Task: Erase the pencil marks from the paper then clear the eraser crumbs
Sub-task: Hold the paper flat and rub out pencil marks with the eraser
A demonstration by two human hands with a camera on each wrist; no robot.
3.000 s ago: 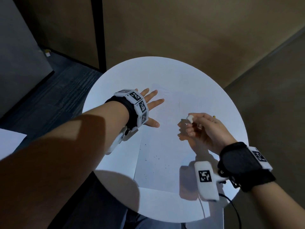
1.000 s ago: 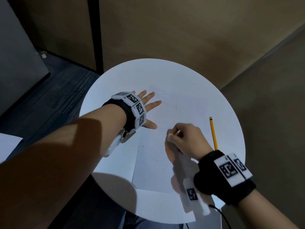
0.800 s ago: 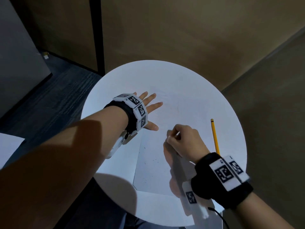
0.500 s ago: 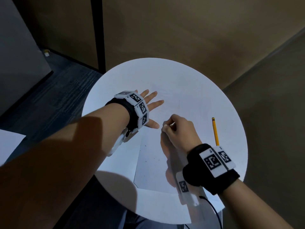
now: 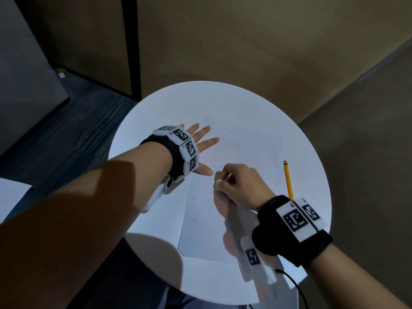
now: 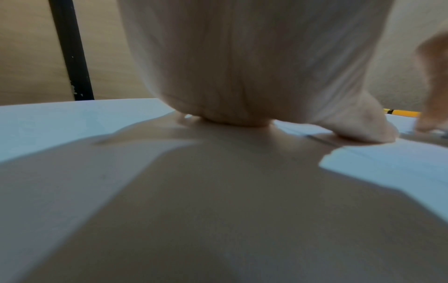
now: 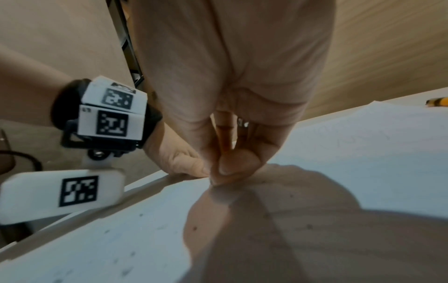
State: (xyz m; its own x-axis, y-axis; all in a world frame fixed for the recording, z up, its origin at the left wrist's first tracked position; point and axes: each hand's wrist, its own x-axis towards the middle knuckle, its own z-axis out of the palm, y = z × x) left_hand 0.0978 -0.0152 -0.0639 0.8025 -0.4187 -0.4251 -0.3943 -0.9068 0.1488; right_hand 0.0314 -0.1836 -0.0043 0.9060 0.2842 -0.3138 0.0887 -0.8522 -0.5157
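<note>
A white sheet of paper [image 5: 200, 239] lies on the round white table [image 5: 178, 103]. My left hand [image 5: 200, 148] lies flat on the sheet's upper left part, fingers spread and straight. My right hand [image 5: 223, 181] pinches a small white eraser [image 5: 219, 182] and holds it down on the paper just right of my left thumb. In the right wrist view the fingertips [image 7: 225, 170] close over the eraser and mostly hide it. Faint pencil lines [image 7: 344, 136] show on the sheet's far part. Dark eraser crumbs [image 5: 205, 216] are scattered on its near part.
A yellow pencil [image 5: 288, 179] lies on the table to the right of my right hand, pointing away from me. The table's edge runs close behind my left wrist. Dark floor and brown walls surround the table.
My right hand came down from above the table's right side onto the paper, then slid left toward my left thumb with the eraser. The pencil is now uncovered. My left hand stayed put.
</note>
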